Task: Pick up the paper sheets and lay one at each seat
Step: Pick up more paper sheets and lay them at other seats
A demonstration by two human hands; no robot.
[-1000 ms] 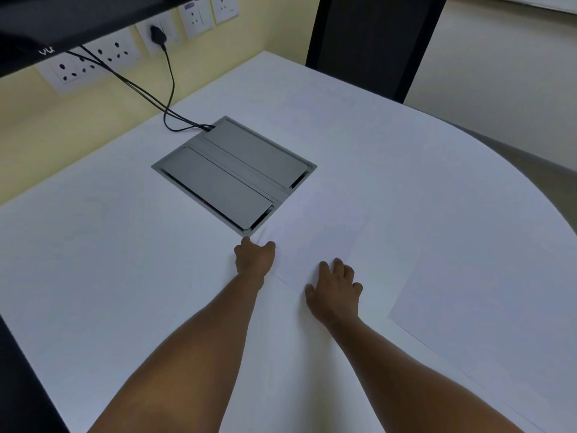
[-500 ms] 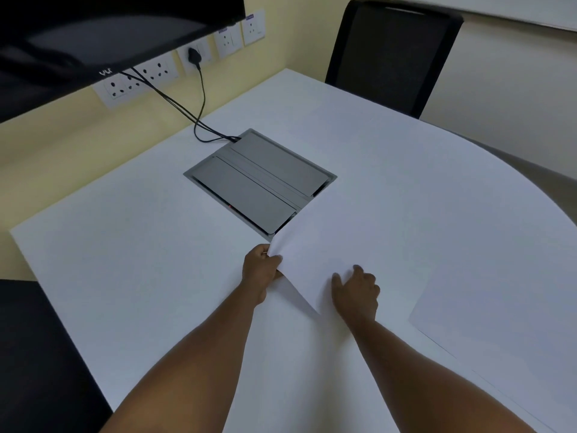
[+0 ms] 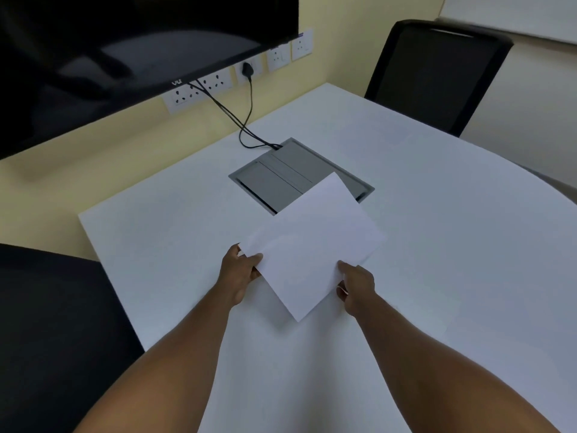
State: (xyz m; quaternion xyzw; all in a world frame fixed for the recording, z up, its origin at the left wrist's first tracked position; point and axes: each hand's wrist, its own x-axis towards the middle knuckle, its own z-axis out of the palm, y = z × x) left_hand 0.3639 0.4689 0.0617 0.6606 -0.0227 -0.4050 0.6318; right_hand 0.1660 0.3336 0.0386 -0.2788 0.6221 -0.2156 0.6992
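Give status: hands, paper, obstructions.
Left hand and right hand both pinching one paper sheet, lifted off the table. Far chair seat unserved. Nothing blocking.

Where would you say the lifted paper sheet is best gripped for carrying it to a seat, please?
By its two near edges, from the person's side, as now: the left hand pinches the left edge and the right hand the right edge of the paper sheet. It is thin and floppy, so two spread pinches should keep it flat.
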